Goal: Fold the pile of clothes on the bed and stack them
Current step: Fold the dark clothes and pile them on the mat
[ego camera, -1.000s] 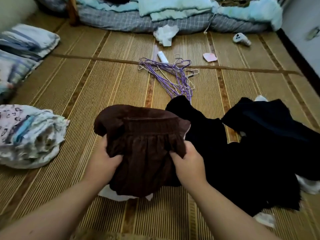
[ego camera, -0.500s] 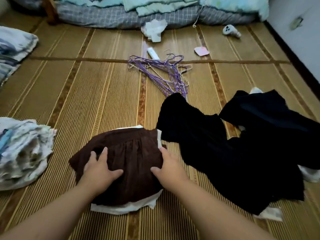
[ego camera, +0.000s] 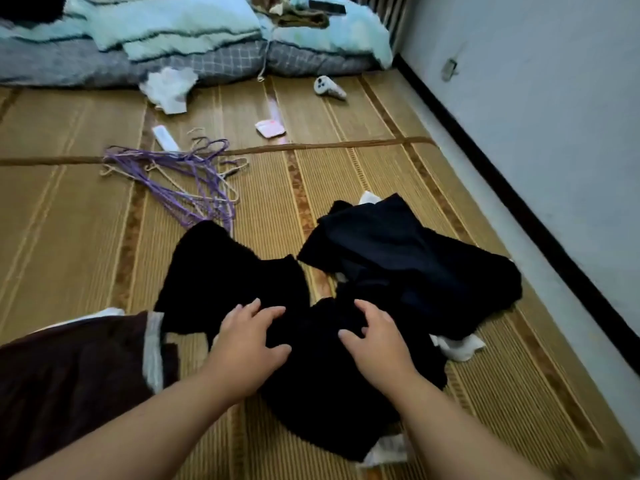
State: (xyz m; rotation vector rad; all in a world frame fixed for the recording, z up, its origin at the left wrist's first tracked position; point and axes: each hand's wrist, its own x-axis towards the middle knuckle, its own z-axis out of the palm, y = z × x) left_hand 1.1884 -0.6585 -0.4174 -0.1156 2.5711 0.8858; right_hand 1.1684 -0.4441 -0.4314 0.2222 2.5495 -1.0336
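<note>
A folded brown garment (ego camera: 69,379) lies at the lower left on the woven mat (ego camera: 69,237), with white fabric showing at its edge. A loose pile of black clothes (ego camera: 329,375) is spread in the middle, and a dark navy piece (ego camera: 398,258) lies over its far right side. My left hand (ego camera: 247,339) hovers with spread, relaxed fingers at the pile's left part. Over the pile's centre, my right hand (ego camera: 375,341) has its fingers slightly bent. Neither hand holds anything. White cloth (ego camera: 457,346) peeks out from under the black pile.
Purple wire hangers (ego camera: 183,178) lie tangled beyond the pile. Farther back are a white tube (ego camera: 165,137), a pink packet (ego camera: 270,128), crumpled white cloth (ego camera: 169,86) and a white controller (ego camera: 329,87). Folded bedding (ego camera: 207,39) lines the far end. A wall (ego camera: 554,150) runs along the right.
Both hands left the folded brown garment, which now lies at the lower left, and moved right onto the black pile. The view swung right, so the light-coloured stack at left is out of frame.
</note>
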